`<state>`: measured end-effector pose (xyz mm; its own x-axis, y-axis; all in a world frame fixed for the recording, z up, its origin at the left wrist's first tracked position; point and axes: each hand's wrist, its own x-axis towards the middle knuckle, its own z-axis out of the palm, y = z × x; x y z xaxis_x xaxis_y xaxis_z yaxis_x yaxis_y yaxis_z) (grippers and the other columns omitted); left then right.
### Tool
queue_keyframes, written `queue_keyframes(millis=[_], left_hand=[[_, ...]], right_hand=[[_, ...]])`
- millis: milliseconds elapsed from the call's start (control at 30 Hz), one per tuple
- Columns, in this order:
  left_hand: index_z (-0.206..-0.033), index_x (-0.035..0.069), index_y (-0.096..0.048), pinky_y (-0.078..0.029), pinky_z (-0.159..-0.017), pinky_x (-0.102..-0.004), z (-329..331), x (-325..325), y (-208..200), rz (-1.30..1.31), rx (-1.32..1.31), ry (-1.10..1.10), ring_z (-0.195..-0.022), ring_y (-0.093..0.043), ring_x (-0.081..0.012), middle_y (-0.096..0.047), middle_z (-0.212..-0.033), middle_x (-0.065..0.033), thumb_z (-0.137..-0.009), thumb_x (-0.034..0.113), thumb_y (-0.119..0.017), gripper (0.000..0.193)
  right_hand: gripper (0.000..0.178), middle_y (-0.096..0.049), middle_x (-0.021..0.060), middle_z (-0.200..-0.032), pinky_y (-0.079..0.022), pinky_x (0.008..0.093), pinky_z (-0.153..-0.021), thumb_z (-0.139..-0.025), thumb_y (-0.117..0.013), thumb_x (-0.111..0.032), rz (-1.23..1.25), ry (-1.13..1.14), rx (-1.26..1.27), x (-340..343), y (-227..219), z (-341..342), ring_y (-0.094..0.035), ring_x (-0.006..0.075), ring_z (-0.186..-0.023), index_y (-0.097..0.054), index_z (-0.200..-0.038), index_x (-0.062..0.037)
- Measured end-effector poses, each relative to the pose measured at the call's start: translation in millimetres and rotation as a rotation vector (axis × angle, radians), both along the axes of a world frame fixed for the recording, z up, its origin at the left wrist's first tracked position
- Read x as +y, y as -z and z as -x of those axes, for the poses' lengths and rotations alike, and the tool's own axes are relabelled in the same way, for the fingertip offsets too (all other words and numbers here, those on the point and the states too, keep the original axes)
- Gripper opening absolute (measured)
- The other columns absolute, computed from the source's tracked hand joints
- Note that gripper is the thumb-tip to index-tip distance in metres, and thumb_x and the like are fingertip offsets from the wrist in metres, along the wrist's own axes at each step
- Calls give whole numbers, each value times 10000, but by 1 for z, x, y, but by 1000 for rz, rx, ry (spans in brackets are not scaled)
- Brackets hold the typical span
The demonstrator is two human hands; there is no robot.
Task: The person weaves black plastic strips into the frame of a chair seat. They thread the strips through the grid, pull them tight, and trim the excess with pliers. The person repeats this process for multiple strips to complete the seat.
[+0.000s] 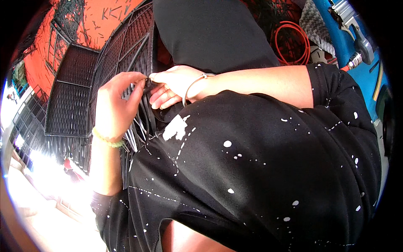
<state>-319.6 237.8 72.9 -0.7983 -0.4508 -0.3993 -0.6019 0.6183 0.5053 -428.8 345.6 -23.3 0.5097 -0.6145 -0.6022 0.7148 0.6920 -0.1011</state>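
A black woven wicker panel [126, 52] on a frame stands in front of me, left of my dark-clad leg. At its near right edge my two hands meet. My left hand [115, 98] pinches a thin dark wicker strand between thumb and fingertips. Close against it, my right hand [174, 86] has its thumb at the same spot and its other fingers curled below; the bit between its fingertips is mostly hidden. Loose flat black strands [145, 119] hang down beneath both hands, toward my lap.
Another woven section [67, 90] joins the panel on the left. Black scraps [115, 13] litter the red floor cover [94, 31]. At the upper right are a coiled red hose [308, 46] and a metal air tool [363, 46] with a fitting, on a blue surface [325, 8].
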Motion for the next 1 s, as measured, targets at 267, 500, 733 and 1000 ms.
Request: queue_keyframes(millis=[267,500,733,1000], left_hand=[[-916,-11,-639,-513,-738,-339,1,-2,2,-21,-26,8,-812,-666,-302,-657,-851,-140,-820,-10,-639,96],[-914,-1,-636,-508,-720,-339,0,-2,1,-8,-43,53,-788,-657,-291,-648,-837,-129,-825,2,-636,90],[-921,-7,-663,-512,-720,-319,-2,3,10,-6,28,-15,-769,-667,-243,-661,-821,-123,-826,-7,-652,96],[-1028,-14,-679,-491,-919,-343,-42,14,22,-85,174,-316,-945,-683,-203,-713,-987,-105,-863,21,-654,171]], right_hand=[[455,-648,257,-1031,-555,397,-845,-1007,-418,-305,9,-15,-19,-1,0,4,-677,310,-911,-546,-1115,118],[458,-648,257,-1016,-566,379,-839,-1004,-441,-299,2,-36,-34,1,0,2,-681,299,-903,-532,-1121,134],[489,-652,262,-1067,-521,460,-896,-1014,-370,-319,-17,4,10,1,-3,-2,-667,353,-953,-562,-1129,115],[479,-662,260,-1031,-535,445,-873,-999,-406,-324,-31,-6,9,-1,-4,0,-677,349,-925,-575,-1093,114]])
